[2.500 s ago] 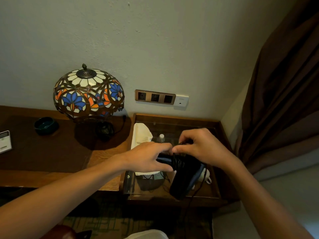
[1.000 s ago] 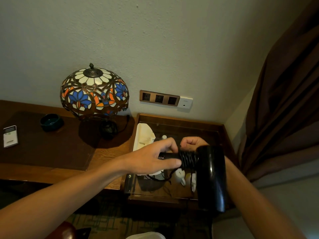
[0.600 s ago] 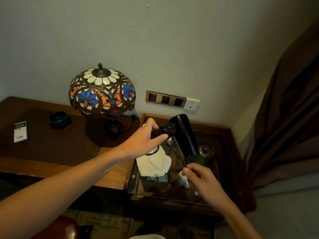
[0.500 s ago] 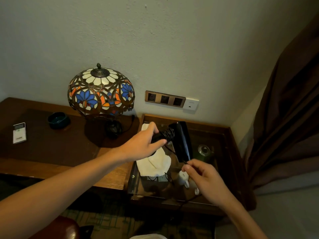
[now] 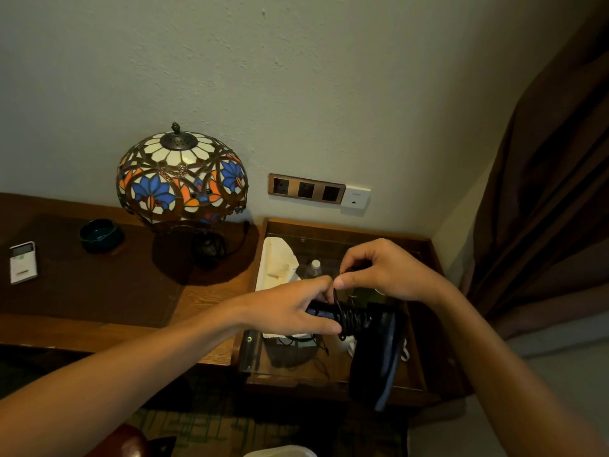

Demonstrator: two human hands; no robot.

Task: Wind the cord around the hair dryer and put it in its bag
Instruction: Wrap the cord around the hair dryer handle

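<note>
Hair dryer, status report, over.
Left hand grips hair dryer handle. Right hand pinches cord, coils on handle. Bag not identified.

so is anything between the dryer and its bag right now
Nothing visible blocks it. The left hand grips the dryer by its handle and the right hand pinches the cord. The cream cloth behind may be the bag; I cannot tell.
</note>
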